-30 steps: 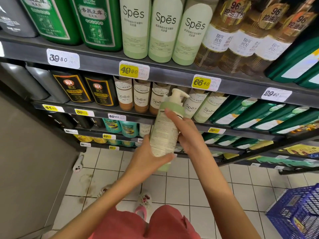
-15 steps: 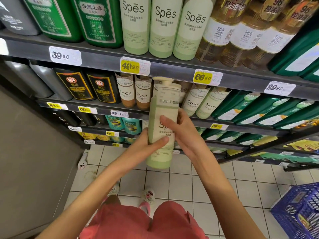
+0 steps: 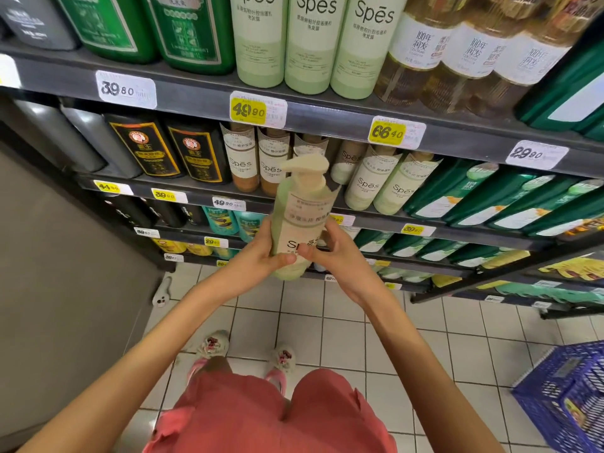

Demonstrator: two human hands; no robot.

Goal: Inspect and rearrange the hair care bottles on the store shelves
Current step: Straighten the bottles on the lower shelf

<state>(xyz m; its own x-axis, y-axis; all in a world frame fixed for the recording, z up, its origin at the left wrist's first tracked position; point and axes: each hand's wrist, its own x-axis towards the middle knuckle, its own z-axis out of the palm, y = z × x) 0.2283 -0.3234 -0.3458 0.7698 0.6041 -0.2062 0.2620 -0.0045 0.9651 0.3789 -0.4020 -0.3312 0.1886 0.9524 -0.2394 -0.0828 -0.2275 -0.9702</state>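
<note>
Head view: a pale green plastic pump bottle with a cream label (image 3: 302,217) is held in the middle of the frame, in the air in front of the second shelf from the top. It stands nearly upright, leaning slightly to the right, and its cream pump spout points to the left.

The left hand (image 3: 256,256) has its grip curled round the lower left side of the bottle, thumb lying across the front near the base. The right hand (image 3: 340,259) grips the lower right side in the same way, and its thumb presses on the label, partly covering the brand word. The two thumb tips almost meet.

At the top of the frame, three tall pale green bottles (image 3: 309,44) stand side by side on the dark grey metal shelf (image 3: 196,89), just above a yellow price tag (image 3: 248,110). Dark green bottles (image 3: 192,31) stand to their left and clear amber bottles (image 3: 425,63) to their right.

At the lower right, a blue plastic basket (image 3: 568,400) sits on the white tiled floor (image 3: 327,322).
</note>
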